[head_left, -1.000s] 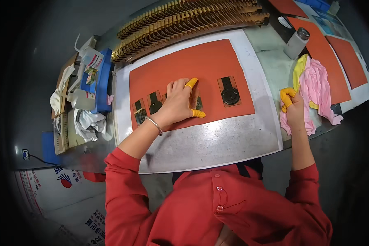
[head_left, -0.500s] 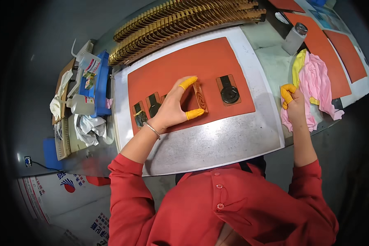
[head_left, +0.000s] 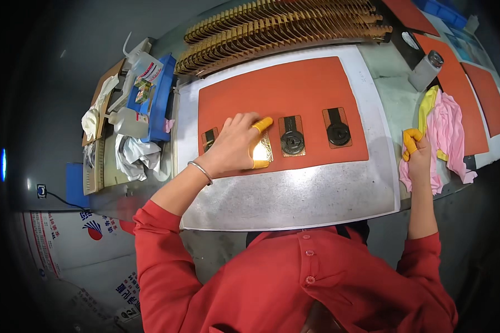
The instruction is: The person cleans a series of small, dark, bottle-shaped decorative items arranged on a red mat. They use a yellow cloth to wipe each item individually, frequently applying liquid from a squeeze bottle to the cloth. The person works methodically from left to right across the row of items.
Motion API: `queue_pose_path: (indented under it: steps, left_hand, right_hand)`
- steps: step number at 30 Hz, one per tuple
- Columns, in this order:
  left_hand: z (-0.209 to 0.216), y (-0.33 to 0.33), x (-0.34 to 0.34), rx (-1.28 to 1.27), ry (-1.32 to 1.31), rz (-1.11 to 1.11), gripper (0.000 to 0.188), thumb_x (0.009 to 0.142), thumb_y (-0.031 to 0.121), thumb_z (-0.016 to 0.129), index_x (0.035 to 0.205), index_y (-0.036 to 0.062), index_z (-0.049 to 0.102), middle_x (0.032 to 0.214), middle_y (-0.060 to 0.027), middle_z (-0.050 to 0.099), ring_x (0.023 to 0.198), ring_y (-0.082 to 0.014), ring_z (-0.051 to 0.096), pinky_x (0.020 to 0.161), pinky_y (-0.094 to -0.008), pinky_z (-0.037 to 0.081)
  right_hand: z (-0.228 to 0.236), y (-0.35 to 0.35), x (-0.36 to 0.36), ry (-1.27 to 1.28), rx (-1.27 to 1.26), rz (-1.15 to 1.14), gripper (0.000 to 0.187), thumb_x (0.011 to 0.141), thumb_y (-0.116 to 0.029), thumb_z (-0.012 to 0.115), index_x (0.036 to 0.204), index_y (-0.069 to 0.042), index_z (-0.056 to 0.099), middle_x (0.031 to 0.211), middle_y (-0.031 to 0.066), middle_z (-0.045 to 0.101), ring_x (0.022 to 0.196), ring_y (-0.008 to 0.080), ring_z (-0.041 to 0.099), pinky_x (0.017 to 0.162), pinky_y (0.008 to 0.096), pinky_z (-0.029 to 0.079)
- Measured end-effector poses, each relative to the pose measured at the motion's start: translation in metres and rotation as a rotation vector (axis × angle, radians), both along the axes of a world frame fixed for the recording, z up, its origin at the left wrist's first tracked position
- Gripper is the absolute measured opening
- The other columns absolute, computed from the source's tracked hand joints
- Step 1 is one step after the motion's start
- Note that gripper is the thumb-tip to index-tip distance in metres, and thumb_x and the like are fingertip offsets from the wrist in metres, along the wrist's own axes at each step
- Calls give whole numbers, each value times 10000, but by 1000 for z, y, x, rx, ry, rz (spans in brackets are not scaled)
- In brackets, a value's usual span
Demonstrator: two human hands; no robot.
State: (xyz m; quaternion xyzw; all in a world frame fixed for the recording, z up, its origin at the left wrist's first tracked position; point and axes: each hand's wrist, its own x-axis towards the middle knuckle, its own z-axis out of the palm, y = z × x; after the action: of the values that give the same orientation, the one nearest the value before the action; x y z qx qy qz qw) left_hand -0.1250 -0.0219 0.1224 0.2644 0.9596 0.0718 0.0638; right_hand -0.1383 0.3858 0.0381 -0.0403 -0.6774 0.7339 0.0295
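My left hand has its thumb and index finger, both in yellow finger cots, at opposite edges of a small shiny gold plate. The plate catches the light, and my palm hides part of it. Just right of it, a copper-coloured plate with a raised black disc and strip lies flat on an orange mat. A similar plate lies farther right, and another is partly covered by my left hand. My right hand is closed, fingers curled, over the pink cloth; what it holds is hidden.
Rows of brown slotted racks stand along the back. At left are a blue tray, plastic bottles and crumpled white cloth. A capped clear jar stands at the right, near more orange sheets.
The plate held tilted in my left hand now lies flat beside the rightmost one. My left hand has moved left to another plate. The right hand stays by the cloth; the view has shifted.
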Motion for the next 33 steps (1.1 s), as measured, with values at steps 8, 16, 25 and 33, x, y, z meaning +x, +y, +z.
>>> queue_pose_path:
  steps: [8, 16, 25, 33]
  left_hand:
    - [-13, -13, -6, 476, -20, 73, 853, 618, 296, 797, 1314, 60, 364, 1296, -149, 401, 1207, -320, 406, 990, -384, 365]
    - [-19, -65, 9, 36, -12, 195, 1034, 544, 378, 831, 1362, 55, 288, 1288, -178, 354, 1231, -312, 318, 1058, -422, 195]
    - [5, -41, 19, -109, 108, 75, 693, 610, 360, 737, 1192, 61, 511, 1132, -148, 470, 1043, -299, 467, 901, -399, 379]
    - [-15, -65, 21, 365, -15, 196, 831, 638, 272, 761, 1308, 40, 327, 1344, -171, 361, 1200, -344, 405, 991, -381, 359]
  right_hand:
    - [-1, 2, -1, 28, 17, 30, 60, 883, -63, 538, 893, -25, 584, 678, -30, 482, 509, 27, 379, 438, 180, 284]
    - [-5, 6, -1, 9, 20, 12, 60, 884, -66, 541, 904, -30, 584, 692, -34, 468, 499, 27, 365, 435, 179, 283]
    - [-6, 7, -1, 17, 16, -4, 65, 889, -76, 546, 909, -33, 590, 663, -44, 444, 493, 23, 348, 430, 177, 276]
    - [-15, 14, -4, 26, 3, -7, 88, 886, -76, 551, 951, -40, 597, 659, -51, 438, 481, 19, 338, 422, 177, 277]
